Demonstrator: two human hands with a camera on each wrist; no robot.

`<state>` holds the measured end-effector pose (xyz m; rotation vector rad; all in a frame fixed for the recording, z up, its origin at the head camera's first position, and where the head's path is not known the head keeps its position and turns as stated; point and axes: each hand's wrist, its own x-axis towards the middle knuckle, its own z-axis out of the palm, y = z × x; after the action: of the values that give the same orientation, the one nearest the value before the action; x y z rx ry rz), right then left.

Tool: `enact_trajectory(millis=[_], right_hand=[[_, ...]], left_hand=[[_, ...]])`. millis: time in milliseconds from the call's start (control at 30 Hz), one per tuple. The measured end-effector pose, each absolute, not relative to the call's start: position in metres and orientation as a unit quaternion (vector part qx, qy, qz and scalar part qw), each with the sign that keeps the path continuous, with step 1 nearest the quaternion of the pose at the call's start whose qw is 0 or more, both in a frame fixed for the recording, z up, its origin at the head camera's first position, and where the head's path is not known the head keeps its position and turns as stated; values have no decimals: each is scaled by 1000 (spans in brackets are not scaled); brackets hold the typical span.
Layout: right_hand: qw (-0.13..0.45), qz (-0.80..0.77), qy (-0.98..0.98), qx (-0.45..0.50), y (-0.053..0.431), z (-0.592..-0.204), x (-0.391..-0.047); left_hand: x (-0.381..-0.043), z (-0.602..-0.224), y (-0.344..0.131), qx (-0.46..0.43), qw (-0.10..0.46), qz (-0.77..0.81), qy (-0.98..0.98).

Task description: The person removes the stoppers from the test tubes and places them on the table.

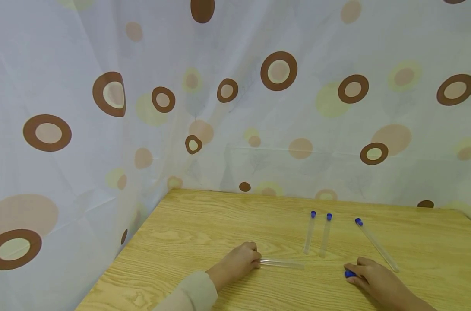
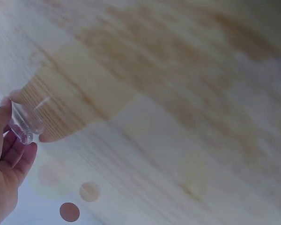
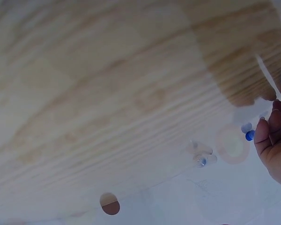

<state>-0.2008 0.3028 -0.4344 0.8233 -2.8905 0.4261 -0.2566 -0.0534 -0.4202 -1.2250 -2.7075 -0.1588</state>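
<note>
In the head view my left hand (image 1: 239, 261) grips one end of a clear test tube (image 1: 282, 263), which points right, low over the wooden table. No cap shows on its right end. The left wrist view catches the tube's rounded end (image 2: 26, 136) beside the fingers. To the right, my right hand (image 1: 380, 283) pinches a blue cap (image 1: 349, 274) between thumb and fingers. At the edge of the right wrist view, the right hand (image 3: 277, 150) is partly cut off.
Two test tubes with blue caps, one left (image 1: 309, 235) and one right (image 1: 325, 237), lie side by side beyond the hands. A third capped tube (image 1: 377, 245) lies slanted just behind the right hand. A dotted curtain (image 1: 227, 52) borders the table (image 1: 204, 220) behind and at left.
</note>
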Motion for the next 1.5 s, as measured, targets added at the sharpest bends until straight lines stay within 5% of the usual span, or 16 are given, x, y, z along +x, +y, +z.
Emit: enact_trajectory(millis=[1200, 1500], right_hand=[[68, 142, -949, 272, 301, -434, -199], [22, 160, -954, 254, 302, -431, -200]], left_hand=[[-257, -422, -53, -416, 99, -29, -904], [-257, -422, -54, -410, 97, -24, -907]])
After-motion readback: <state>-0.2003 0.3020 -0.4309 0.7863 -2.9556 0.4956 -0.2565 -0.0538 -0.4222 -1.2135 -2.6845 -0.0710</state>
